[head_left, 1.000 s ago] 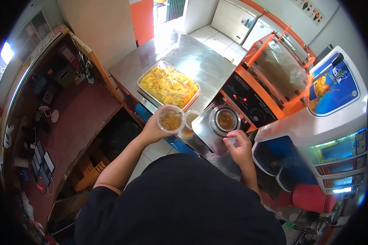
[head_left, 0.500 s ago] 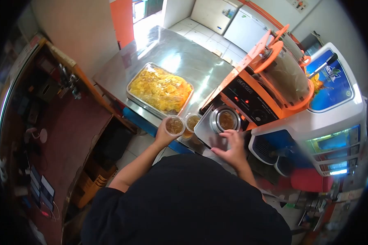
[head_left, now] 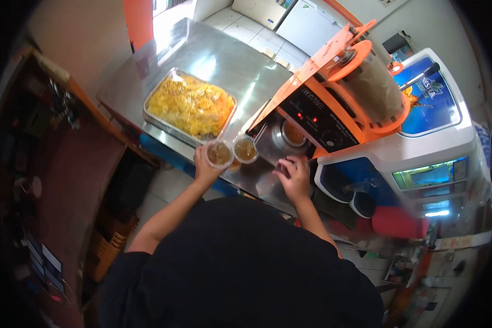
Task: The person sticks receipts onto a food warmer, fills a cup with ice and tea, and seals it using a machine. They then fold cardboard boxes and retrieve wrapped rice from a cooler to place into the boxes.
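Your left hand (head_left: 203, 168) is gripping a clear cup (head_left: 220, 154) just beside a second cup (head_left: 246, 150) at the steel table's (head_left: 224, 57) edge; apart from it, your right hand (head_left: 294, 179) is closing on what looks like a dark handle (head_left: 281, 169), while a third cup (head_left: 294, 133) is sitting in the orange machine's (head_left: 339, 117) round holder (head_left: 279, 138)

The left hand (head_left: 203, 167) holds a filled clear cup (head_left: 219, 154) just beside a second filled cup (head_left: 246, 150) at the edge of the metal tabletop (head_left: 240, 68). A wrapped tray of yellow food (head_left: 190, 105) rests beyond them. The right hand (head_left: 294, 176) curls at the handle of the sealing machine's drawer (head_left: 268, 145), where another cup (head_left: 293, 133) sits under the orange sealing machine (head_left: 333, 101). A white drink dispenser (head_left: 388, 177) stands to the right.
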`<state>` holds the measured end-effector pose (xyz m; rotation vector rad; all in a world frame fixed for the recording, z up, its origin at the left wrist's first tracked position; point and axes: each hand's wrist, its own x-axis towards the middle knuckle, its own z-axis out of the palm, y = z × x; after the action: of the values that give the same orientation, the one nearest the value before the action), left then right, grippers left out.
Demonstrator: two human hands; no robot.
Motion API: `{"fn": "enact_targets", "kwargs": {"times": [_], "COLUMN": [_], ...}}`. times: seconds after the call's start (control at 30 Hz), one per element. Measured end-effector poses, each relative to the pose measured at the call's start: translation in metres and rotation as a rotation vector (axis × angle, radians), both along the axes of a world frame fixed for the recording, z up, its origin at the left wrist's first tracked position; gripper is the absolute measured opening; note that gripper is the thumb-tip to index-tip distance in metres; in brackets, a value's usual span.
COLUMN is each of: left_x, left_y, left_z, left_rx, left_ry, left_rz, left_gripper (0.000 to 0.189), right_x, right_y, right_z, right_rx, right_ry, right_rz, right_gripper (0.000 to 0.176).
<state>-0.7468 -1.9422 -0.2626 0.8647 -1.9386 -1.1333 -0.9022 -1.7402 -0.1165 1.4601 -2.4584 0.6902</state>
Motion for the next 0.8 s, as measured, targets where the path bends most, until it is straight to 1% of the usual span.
{"fn": "enact_targets", "kwargs": {"times": [0.03, 0.07, 0.1, 0.13, 0.17, 0.2, 0.23, 0.33, 0.4, 0.43, 0.47, 0.53, 0.57, 0.6, 0.67, 0.8], "left_x": [-0.002, -0.003, -0.003, -0.003, -0.003, -0.005, -0.006, -0.009, -0.007, -0.002, 0.003, 0.016, 0.022, 0.028, 0.037, 0.048], "left_y": [0.001, 0.003, 0.004, 0.004, 0.004, 0.006, 0.008, 0.012, 0.014, 0.015, 0.015, 0.015, 0.014, 0.013, 0.015, 0.014], "left_z": [-0.001, -0.003, -0.001, 0.002, 0.003, 0.002, 0.001, -0.006, -0.009, -0.010, -0.009, -0.008, -0.014, -0.019, -0.021, -0.006], "left_rx": [-0.052, -0.103, -0.069, -0.064, -0.059, -0.030, -0.037, 0.001, 0.029, 0.075, 0.093, 0.177, 0.114, 0.116, 0.269, 0.250], "left_ry": [0.015, 0.030, 0.032, 0.021, 0.010, 0.017, 0.002, 0.004, 0.086, 0.049, 0.057, 0.176, 0.155, 0.158, 0.335, 0.268], "left_rz": [0.029, 0.063, 0.088, 0.069, 0.048, 0.072, 0.094, 0.139, 0.136, 0.098, 0.115, 0.045, 0.061, 0.063, 0.020, 0.082], "left_gripper": [0.085, 0.085, 0.085, 0.084, 0.084, 0.084, 0.085, 0.088, 0.097, 0.107, 0.107, 0.112, 0.117, 0.117, 0.111, 0.107], "right_x": [-0.006, -0.012, -0.018, -0.025, -0.032, -0.038, -0.044, -0.049, -0.049, -0.048, -0.048, -0.047, -0.048, -0.050, -0.054, -0.060], "right_y": [-0.002, -0.006, -0.011, -0.014, -0.016, -0.018, -0.018, -0.020, -0.020, -0.020, -0.021, -0.022, -0.022, -0.022, -0.022, -0.024], "right_z": [-0.002, -0.001, -0.002, -0.005, -0.009, -0.011, -0.012, -0.009, -0.007, -0.005, -0.004, -0.002, -0.002, -0.004, -0.006, -0.011], "right_rx": [0.035, 0.019, -0.002, 0.029, 0.019, 0.006, 0.052, 0.092, 0.130, 0.144, 0.162, 0.176, 0.182, 0.183, 0.187, 0.149], "right_ry": [0.002, 0.023, 0.045, 0.052, 0.076, 0.101, 0.141, 0.142, 0.157, 0.159, 0.168, 0.152, 0.156, 0.182, 0.211, 0.149], "right_rz": [0.017, 0.017, 0.020, 0.046, 0.025, 0.004, 0.007, 0.030, 0.049, 0.042, 0.060, 0.043, 0.047, 0.040, 0.034, 0.017], "right_gripper": [0.033, 0.033, 0.032, 0.032, 0.032, 0.032, 0.032, 0.031, 0.031, 0.030, 0.030, 0.030, 0.030, 0.030, 0.030, 0.031]}}
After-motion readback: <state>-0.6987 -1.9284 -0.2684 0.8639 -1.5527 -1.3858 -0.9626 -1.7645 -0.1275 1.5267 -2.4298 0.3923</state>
